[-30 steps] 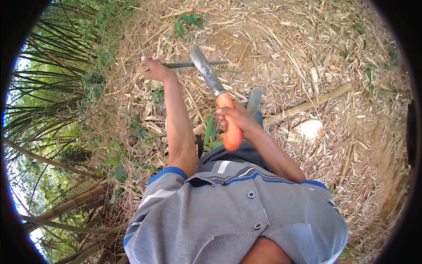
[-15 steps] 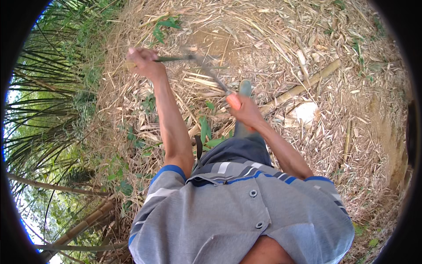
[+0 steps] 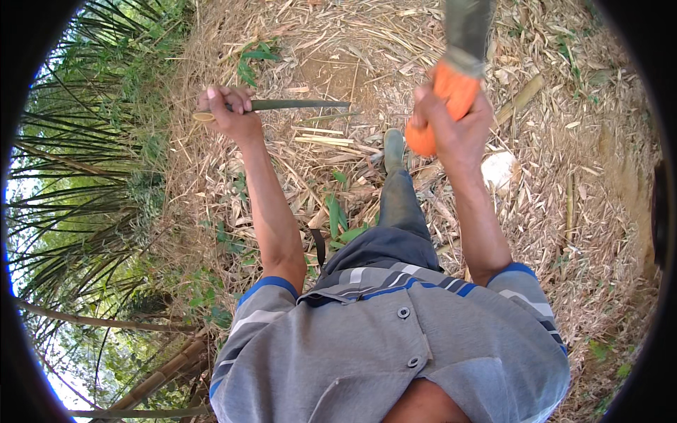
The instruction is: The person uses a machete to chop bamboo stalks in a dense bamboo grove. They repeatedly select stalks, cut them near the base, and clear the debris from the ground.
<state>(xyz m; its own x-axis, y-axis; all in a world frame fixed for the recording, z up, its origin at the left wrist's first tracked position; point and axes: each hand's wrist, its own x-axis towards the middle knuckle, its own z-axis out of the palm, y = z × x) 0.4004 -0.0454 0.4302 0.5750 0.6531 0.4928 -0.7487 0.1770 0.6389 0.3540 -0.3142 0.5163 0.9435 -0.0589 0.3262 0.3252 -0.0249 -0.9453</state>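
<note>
My left hand (image 3: 236,116) is closed around a thin dark green stick (image 3: 300,104). Its pale cut end pokes out at the left of the fist, while the tapering end points right. In my raised right hand (image 3: 462,134) is a machete with a rounded orange handle (image 3: 455,92). The dark, slightly blurred blade (image 3: 468,28) points away from me and runs out of the picture at the top. Blade and stick are well apart.
Dry leaves and stalks (image 3: 395,42) litter the ground. My boot (image 3: 394,149) stands between my hands, beside split pale sticks (image 3: 324,139). A dry bamboo pole (image 3: 520,101) and a pale, bright lump (image 3: 499,173) lie right. Dense green foliage (image 3: 84,162) fills the left.
My right hand has swung up and to the right with the machete, away from the stick. The blade, which crossed near the stick's tip, now points upward. My left hand has barely moved.
</note>
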